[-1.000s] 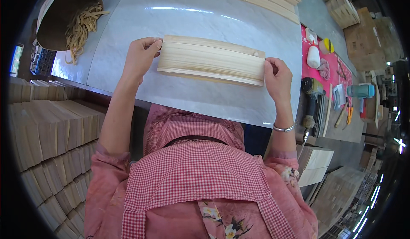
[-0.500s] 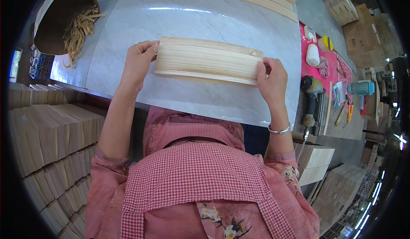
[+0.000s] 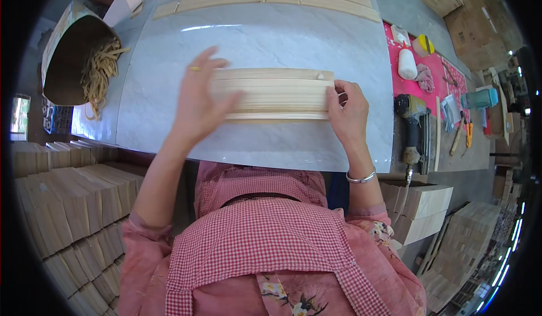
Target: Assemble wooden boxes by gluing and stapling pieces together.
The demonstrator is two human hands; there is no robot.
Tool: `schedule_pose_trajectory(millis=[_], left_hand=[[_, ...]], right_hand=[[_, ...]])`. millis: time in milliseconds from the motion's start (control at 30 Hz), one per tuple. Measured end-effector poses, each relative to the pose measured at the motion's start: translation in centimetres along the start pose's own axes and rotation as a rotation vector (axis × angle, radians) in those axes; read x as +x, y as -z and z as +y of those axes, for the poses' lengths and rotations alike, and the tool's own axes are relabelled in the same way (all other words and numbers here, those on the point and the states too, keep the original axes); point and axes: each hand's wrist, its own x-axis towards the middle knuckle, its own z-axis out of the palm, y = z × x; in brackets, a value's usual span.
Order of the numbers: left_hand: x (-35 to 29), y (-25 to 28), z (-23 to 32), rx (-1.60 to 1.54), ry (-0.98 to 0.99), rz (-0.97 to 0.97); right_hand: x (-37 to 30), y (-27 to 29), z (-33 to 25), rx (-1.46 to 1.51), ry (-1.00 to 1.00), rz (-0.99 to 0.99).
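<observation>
A pale wooden piece (image 3: 276, 94), long, shallow and box-like with layered edges, lies lengthwise in front of me on the marbled table top (image 3: 271, 39). A small light knob or lump shows near its upper right corner. My right hand (image 3: 351, 110) grips the right end, thumb on the near side and fingers curled behind the edge. At the left end my left hand (image 3: 199, 101), slightly blurred, hovers over or brushes the wood. Its fingers and thumb are spread, and a yellow ring shows on one finger.
Rows of thin wooden strips (image 3: 226, 0) line the far edge. A bin (image 3: 65, 70) spilling tan strips stands left. To the right are a white glue bottle (image 3: 407, 64), a pink cloth (image 3: 424, 77) and a dark air tool (image 3: 412, 132). Stacked boards (image 3: 73, 203) rise at lower left.
My left hand has let go of the piece's left end and spread its fingers above it. The piece now lies level rather than tilted; my right hand keeps its hold.
</observation>
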Motion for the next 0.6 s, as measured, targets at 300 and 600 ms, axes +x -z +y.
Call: schedule_pose_trajectory(millis=[300,600], left_hand=[[3.2,-8.3,6.9,0.141,-0.293,-0.386],[4.4,-9.7,6.0,0.059,-0.347,-0.416]], right_hand=[[-0.3,-0.1,1.0,0.154,-0.013,0.050],[-1.1,1.7,3.9,0.316,-0.265,-0.128]])
